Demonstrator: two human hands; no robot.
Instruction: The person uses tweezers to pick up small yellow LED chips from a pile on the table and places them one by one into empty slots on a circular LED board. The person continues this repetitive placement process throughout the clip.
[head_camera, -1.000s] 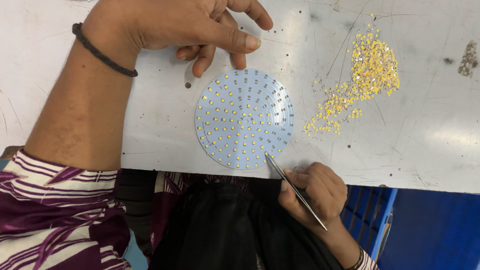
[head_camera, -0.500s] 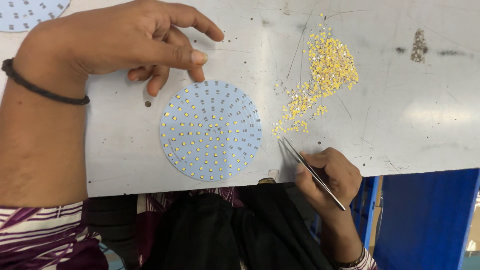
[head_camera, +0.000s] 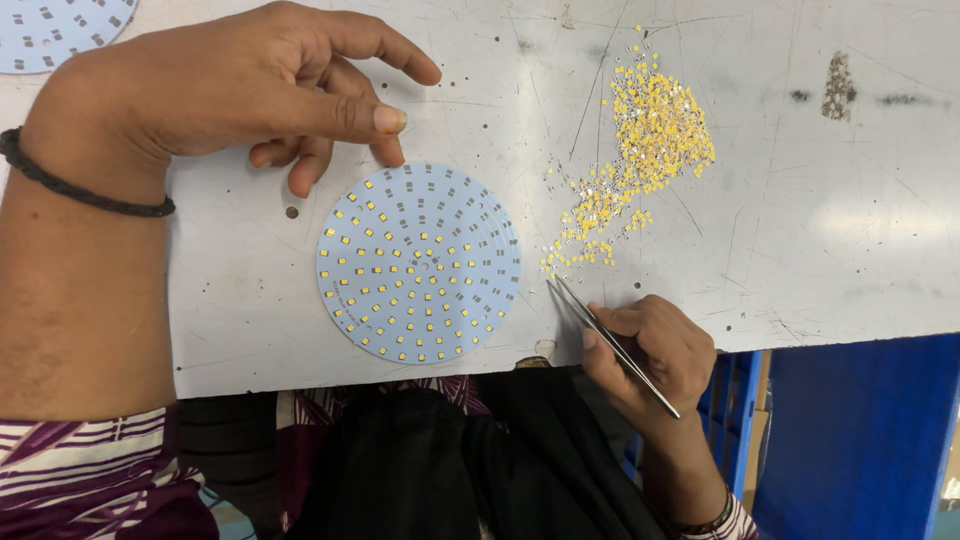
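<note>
Nearest the person, the right hand (head_camera: 650, 345) sits at the front edge of the white surface (head_camera: 820, 230), its fingers pinched narrow around a pair of thin metal tweezers (head_camera: 610, 340); the tips point up and away from the hand, just short of the closest loose chips, and whether they already grip one is too small to tell. Just to the left of that hand lies the round pale blue board (head_camera: 420, 262), flat on the surface and close to its front edge. Most of its rings carry small yellow chips, so the filling looks well advanced as a judgement, yet several grey pads toward the middle and upper part of the disc appear bare, and those seem to be what is left. Beyond the tweezer tips, up and to the right of the right hand, a pile of tiny yellow chips (head_camera: 650, 140) spreads across the surface, thin and scattered at the near end, dense farther off; plenty of stock remains. The left hand (head_camera: 250, 85) hovers over the far rim of the board, loosely open and holding nothing, the thumb and fingertips curled down near the board's upper edge without clearly touching it, a dark braided band (head_camera: 85, 190) on the wrist. Farthest off, past the left hand at the top left corner, part of a second round board (head_camera: 55, 30) shows, also dotted with chips
</note>
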